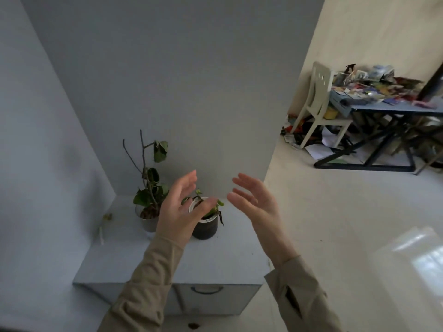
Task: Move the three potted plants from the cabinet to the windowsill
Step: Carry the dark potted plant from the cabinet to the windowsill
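Two potted plants stand on the pale blue cabinet (215,257) in the corner. The tall plant (149,188) with bare twigs and a few green leaves grows from a clear pot at the back left. A small plant in a dark pot with a white rim (206,227) stands just right of it. My left hand (178,212) is raised in front of the dark pot, fingers spread, covering part of its rim. My right hand (256,207) hovers open to the pot's right, palm facing left. Neither hand touches a pot. No windowsill is in view.
Grey walls close in the cabinet at the back and left. A small fallen leaf and stick (104,224) lie on the cabinet's left side. To the right lies open pale floor, with a white chair (318,101) and a cluttered blue table (395,109) farther back.
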